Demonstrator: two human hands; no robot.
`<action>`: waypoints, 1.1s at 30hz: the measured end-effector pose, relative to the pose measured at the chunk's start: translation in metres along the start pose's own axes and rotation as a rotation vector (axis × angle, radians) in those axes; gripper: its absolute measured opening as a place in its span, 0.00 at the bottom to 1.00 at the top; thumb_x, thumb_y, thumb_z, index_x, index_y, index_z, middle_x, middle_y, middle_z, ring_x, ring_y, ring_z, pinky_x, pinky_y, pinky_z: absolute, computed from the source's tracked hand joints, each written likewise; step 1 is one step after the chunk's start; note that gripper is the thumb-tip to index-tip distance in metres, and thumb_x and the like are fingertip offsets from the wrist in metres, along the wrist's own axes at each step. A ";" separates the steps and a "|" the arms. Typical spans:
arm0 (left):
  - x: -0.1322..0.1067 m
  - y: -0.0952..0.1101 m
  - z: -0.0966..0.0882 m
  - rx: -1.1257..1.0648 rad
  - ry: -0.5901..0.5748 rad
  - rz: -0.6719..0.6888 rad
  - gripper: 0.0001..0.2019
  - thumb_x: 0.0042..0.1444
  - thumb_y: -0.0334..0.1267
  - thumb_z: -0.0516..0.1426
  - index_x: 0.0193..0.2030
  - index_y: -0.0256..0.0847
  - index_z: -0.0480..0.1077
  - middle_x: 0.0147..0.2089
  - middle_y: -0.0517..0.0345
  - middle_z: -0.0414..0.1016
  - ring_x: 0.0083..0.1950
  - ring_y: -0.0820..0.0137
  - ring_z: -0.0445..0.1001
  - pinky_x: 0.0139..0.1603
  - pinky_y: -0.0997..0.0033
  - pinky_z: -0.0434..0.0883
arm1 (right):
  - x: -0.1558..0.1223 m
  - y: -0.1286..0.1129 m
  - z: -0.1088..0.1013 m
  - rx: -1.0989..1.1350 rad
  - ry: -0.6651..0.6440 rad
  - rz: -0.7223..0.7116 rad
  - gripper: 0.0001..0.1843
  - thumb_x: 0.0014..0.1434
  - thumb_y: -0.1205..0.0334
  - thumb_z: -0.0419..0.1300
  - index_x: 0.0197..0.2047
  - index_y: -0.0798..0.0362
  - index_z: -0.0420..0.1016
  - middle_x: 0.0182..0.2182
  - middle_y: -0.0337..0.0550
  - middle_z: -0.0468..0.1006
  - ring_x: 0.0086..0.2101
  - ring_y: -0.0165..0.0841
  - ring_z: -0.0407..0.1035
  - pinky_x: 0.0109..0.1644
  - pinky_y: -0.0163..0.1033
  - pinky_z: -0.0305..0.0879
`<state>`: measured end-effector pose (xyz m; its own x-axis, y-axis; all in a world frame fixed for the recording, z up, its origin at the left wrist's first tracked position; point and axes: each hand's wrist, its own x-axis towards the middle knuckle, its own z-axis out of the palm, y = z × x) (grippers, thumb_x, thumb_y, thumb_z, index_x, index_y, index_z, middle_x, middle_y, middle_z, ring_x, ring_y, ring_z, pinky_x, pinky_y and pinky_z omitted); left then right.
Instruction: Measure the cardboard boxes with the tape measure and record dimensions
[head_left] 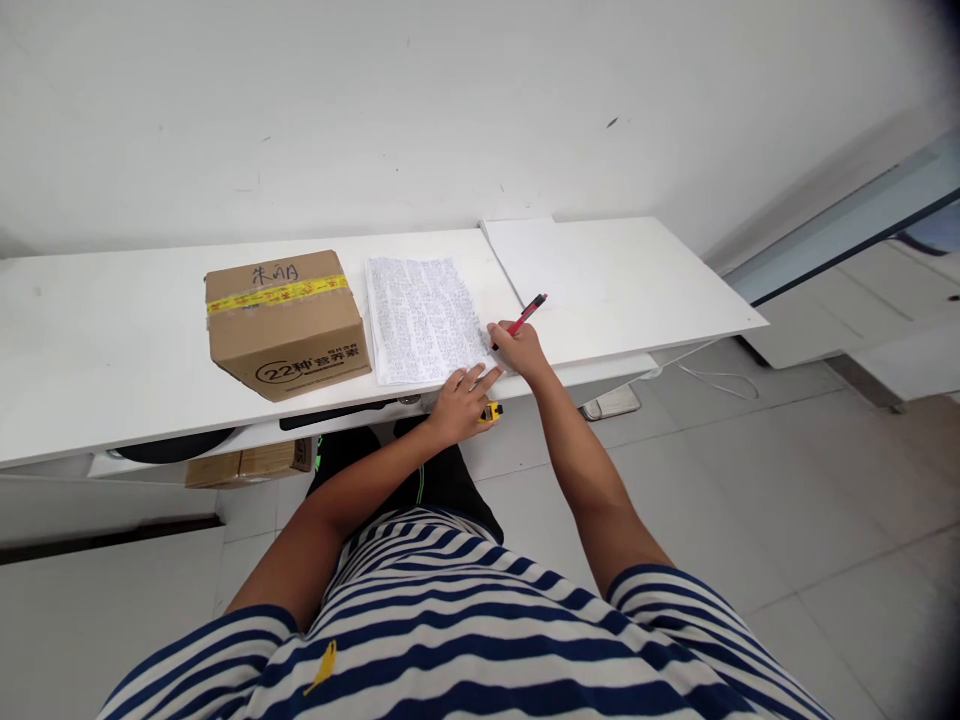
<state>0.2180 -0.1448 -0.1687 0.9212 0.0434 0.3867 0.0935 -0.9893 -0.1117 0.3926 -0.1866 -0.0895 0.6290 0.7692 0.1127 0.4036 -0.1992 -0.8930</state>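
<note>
My right hand [519,349] is closed around a red and black pen [529,312], its lower end near the right edge of a sheet covered in dense handwriting [424,315]. The sheet lies on top of other paper on the white desk [112,340]. My left hand [459,405] is at the desk's front edge, with its fingertips on the sheet's lower right corner. A small yellow and black tape measure [490,411] sticks out from under that hand, gripped on the thumb side. Part of it is hidden by the hand.
Left of the sheet stands a cardboard box [281,325] with yellow tape. Blank white paper [532,260] lies to the right, towards the wall. Below the desk are another cardboard box [251,463] and a shelf. A white cable [716,375] hangs near the floor at right.
</note>
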 end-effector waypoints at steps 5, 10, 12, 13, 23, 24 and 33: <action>0.000 -0.001 0.002 -0.021 -0.014 0.004 0.20 0.66 0.55 0.59 0.47 0.43 0.85 0.79 0.56 0.63 0.75 0.50 0.65 0.73 0.48 0.65 | 0.000 0.003 0.000 0.003 0.000 0.002 0.21 0.60 0.50 0.57 0.19 0.50 0.70 0.20 0.37 0.70 0.28 0.31 0.62 0.39 0.40 0.62; 0.001 -0.001 0.000 -0.028 -0.018 0.002 0.20 0.66 0.54 0.59 0.48 0.43 0.85 0.79 0.55 0.63 0.75 0.50 0.65 0.73 0.49 0.64 | 0.000 0.003 0.000 0.003 0.029 0.007 0.21 0.61 0.48 0.57 0.20 0.50 0.70 0.20 0.37 0.70 0.28 0.31 0.62 0.39 0.40 0.62; 0.002 -0.001 0.000 -0.026 -0.024 0.005 0.20 0.67 0.54 0.58 0.49 0.43 0.85 0.79 0.55 0.63 0.75 0.49 0.66 0.73 0.49 0.65 | 0.000 0.001 0.000 0.004 0.033 0.011 0.21 0.61 0.50 0.57 0.20 0.50 0.70 0.20 0.37 0.70 0.27 0.31 0.61 0.39 0.40 0.62; 0.002 -0.001 0.000 -0.025 -0.028 0.008 0.21 0.67 0.55 0.58 0.49 0.43 0.85 0.79 0.55 0.63 0.75 0.49 0.66 0.73 0.49 0.65 | 0.000 0.001 0.001 0.006 0.034 0.011 0.20 0.60 0.51 0.57 0.20 0.50 0.70 0.20 0.37 0.69 0.27 0.31 0.61 0.39 0.40 0.62; 0.001 0.000 0.002 -0.029 -0.015 0.003 0.20 0.67 0.54 0.58 0.47 0.43 0.85 0.79 0.56 0.63 0.75 0.51 0.66 0.73 0.51 0.65 | 0.000 0.000 0.000 -0.010 0.025 0.009 0.21 0.60 0.52 0.56 0.19 0.50 0.67 0.19 0.36 0.66 0.27 0.30 0.60 0.39 0.39 0.62; 0.001 0.000 0.001 -0.035 -0.018 0.000 0.19 0.67 0.54 0.59 0.47 0.43 0.85 0.79 0.56 0.63 0.75 0.51 0.66 0.73 0.50 0.65 | 0.000 0.001 0.000 -0.010 0.033 0.004 0.21 0.61 0.51 0.56 0.19 0.50 0.68 0.19 0.36 0.66 0.27 0.31 0.60 0.38 0.39 0.62; 0.001 0.000 0.000 -0.077 -0.021 0.001 0.19 0.66 0.53 0.59 0.48 0.43 0.85 0.78 0.54 0.64 0.75 0.49 0.65 0.73 0.49 0.65 | -0.002 0.002 0.004 -0.011 0.101 0.022 0.21 0.59 0.46 0.56 0.20 0.48 0.63 0.19 0.36 0.65 0.27 0.31 0.59 0.36 0.39 0.60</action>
<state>0.2190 -0.1442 -0.1682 0.9292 0.0446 0.3668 0.0639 -0.9971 -0.0408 0.3894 -0.1857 -0.0935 0.7013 0.6995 0.1373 0.3963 -0.2225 -0.8908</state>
